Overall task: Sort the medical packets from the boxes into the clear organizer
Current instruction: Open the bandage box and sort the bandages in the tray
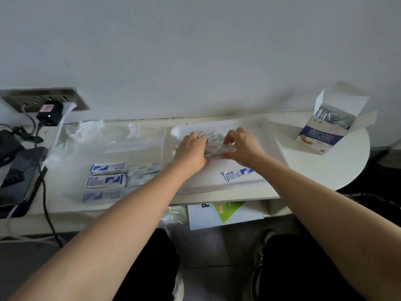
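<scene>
**Head view.** A bundle of packets (217,146), pale and fanned, lies at centre frame between both hands, over the far half of a white tray (208,183). The left hand (192,148) curls its fingers over the bundle's left end. The right hand (243,146) pinches the right end between thumb and fingertips — each grip is closed on the bundle, neither released. One loose packet (237,173), blue and white, rests on the tray nearer the lower edge, apart from the bundle.

Left of the tray stands the clear organizer (134,146). Its near compartments hold blue-and-white packets (107,174) and, beside them, pale packets (143,172); the far compartments are hard to read through the plastic. At upper right an open box (332,127) on the bench (314,170) shows more packets inside.

**Step in hand, as judged:** squaring loose pale packets into one stack before transfer. The next move calls for a firm hold on the whole stack, a carry leftward over the tray rim, and a drop into the compartment holding the matching pale kind — thin wrappers may fan out or slide if the pinch loosens.
</scene>
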A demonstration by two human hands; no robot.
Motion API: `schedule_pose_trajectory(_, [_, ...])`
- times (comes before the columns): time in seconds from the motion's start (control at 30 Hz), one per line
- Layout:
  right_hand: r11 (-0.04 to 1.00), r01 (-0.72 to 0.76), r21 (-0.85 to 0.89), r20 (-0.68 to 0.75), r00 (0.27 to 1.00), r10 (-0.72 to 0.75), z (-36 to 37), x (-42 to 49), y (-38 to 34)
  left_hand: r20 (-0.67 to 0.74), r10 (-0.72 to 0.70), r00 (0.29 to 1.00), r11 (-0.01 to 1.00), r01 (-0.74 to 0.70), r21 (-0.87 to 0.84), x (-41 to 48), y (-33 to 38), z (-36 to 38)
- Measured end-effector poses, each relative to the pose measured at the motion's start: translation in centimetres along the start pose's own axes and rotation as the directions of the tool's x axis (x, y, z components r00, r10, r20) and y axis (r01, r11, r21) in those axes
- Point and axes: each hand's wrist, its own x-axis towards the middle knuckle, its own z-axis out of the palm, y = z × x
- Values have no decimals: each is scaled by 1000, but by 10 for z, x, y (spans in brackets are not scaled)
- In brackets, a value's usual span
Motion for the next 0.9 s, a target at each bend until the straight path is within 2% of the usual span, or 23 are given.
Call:
schedule_pose_trajectory(0.17, [990, -53, 128, 13, 999, 52, -13, -1, 11, -89, -61, 994, 994, 52, -98, 5, -1, 8])
schedule_pose_trajectory(0.27, [982, -46, 185, 33, 999, 41, -16, -4, 15, -92, -55, 994, 991, 42, -130, 3, 0, 12])
schedule_pose_trajectory(0.43, [955, -81, 286, -36, 995, 95, -28, -4, 23, -134, -72, 988, 987, 51, -152, 2, -2, 16])
schedule_pose_trajectory(0.57, [886, -135, 445, 110, 989, 95, -36, -13, 26, -152, -66, 986, 987, 42, -156, 1, -1, 17])
schedule_pose_trajectory(0.73, [897, -155, 414, 241, 969, 56, -38, -22, 30, -145, -67, 987, 988, 46, -147, 1, 3, 18])
schedule_pose_trajectory(0.9, [894, -151, 423, 159, 983, 91, -34, -20, 39, -142, -54, 988, 990, 34, -137, 2, 6, 17])
